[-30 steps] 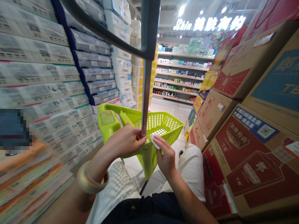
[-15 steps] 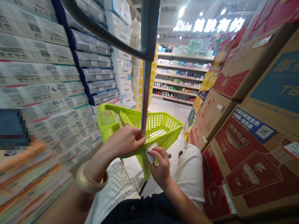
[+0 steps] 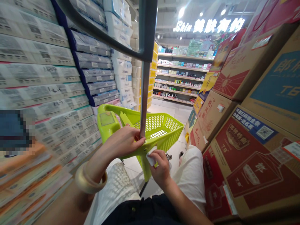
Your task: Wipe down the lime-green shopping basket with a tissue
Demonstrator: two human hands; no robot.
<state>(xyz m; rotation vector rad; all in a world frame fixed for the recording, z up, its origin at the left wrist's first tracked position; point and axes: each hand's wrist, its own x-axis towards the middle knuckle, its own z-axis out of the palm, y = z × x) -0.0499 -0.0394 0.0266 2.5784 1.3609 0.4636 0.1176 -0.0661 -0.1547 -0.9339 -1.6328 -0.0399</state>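
A lime green plastic shopping basket (image 3: 164,131) on wheels stands in the aisle in front of me. Its grey metal pull handle (image 3: 144,78) rises up past the camera. My left hand (image 3: 124,142), a pale bangle on its wrist, is closed around the base of that handle at the basket's near rim. My right hand (image 3: 160,165) pinches a small white folded wipe (image 3: 151,156) and presses it against the green corner of the basket just below the rim.
Stacked packs of tissue paper (image 3: 53,93) wall the left side. Large red and brown cardboard cartons (image 3: 253,137) are piled on the right. Shelves of small goods (image 3: 180,84) close the far end of the tiled aisle. My knees in pale cloth (image 3: 192,175) sit below.
My right hand with the wipe has slid down from the basket's rim by the handle to the green corner below it. My left hand stays on the handle base.
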